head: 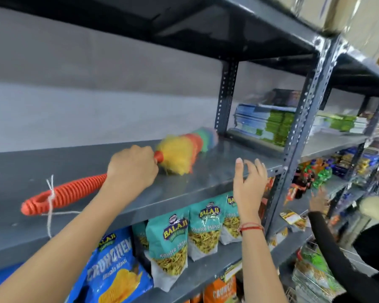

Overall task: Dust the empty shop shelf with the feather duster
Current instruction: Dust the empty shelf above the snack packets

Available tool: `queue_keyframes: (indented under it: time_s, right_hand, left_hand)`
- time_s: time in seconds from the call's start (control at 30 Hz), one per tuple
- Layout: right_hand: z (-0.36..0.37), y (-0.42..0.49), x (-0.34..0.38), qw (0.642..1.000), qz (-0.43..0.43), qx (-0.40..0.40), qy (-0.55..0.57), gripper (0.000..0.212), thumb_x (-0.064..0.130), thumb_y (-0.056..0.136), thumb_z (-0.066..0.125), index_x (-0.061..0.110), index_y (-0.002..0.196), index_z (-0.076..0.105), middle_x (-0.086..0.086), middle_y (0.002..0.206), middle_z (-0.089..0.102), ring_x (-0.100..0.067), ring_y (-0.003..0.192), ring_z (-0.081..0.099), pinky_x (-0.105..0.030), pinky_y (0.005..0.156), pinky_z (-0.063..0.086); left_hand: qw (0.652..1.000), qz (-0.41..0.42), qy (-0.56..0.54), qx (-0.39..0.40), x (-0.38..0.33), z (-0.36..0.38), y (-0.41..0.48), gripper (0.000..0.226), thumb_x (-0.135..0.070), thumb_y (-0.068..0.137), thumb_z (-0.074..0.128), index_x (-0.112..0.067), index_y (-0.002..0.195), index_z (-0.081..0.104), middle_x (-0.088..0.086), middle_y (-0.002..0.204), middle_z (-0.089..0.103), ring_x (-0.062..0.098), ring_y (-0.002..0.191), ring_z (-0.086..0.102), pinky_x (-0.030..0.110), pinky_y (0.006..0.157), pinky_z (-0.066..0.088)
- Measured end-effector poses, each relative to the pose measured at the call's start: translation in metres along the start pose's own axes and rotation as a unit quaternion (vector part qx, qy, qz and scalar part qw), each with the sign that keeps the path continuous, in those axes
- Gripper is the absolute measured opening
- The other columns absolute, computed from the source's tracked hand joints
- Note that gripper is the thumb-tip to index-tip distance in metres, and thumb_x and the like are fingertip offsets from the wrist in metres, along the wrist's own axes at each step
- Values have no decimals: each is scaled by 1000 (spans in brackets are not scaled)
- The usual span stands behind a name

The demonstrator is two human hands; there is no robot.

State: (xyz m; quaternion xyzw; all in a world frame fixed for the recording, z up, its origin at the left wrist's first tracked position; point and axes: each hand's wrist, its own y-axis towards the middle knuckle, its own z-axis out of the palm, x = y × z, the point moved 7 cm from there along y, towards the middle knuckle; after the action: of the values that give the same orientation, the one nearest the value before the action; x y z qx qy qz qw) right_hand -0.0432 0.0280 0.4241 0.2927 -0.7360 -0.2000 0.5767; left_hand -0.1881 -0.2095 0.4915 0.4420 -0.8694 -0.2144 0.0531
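Note:
The empty grey metal shelf [208,171] runs across the middle of the head view. A feather duster [179,154] with a fluffy multicoloured head lies on it, its ribbed orange handle pointing left with a white string tied at the end. My left hand [131,169] is shut around the handle just behind the head, which looks blurred. My right hand [248,180] hovers at the shelf's front edge, fingers apart, holding nothing; a red thread is around its wrist.
Teal and blue snack packets [175,241] fill the shelf below. Stacked books [265,121] sit in the bay to the right, behind a perforated upright post [302,132]. Another person's black sleeve [333,243] and hand reach to the lower right shelves.

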Motion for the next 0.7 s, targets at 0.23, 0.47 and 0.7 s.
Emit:
queue_keyframes:
  time_s: [0.23,0.47,0.7]
  right_hand:
    - [38,4,-6,981,-142,118,-51,30,22,98,49,1,110,66,-17,123,65,-30,127,50,-45,111,35]
    - [41,2,-14,985,-158,51,-35,42,26,94,37,1,96,71,-15,101,74,-28,99,66,-37,95,44]
    - [42,1,-16,984,-177,18,-21,45,24,92,35,-1,91,72,-16,95,75,-29,94,68,-34,92,40]
  left_hand:
    - [999,-10,-16,47,-35,10,2,37,-30,96,40,-14,124,57,16,123,59,38,112,56,39,86,44]
    - [999,7,-18,25,-46,15,7,36,-29,96,39,-14,123,57,17,121,59,38,111,57,39,86,44]
    - [991,-43,-51,119,-35,39,18,35,-32,96,39,-13,117,60,16,117,60,37,105,57,37,78,41]
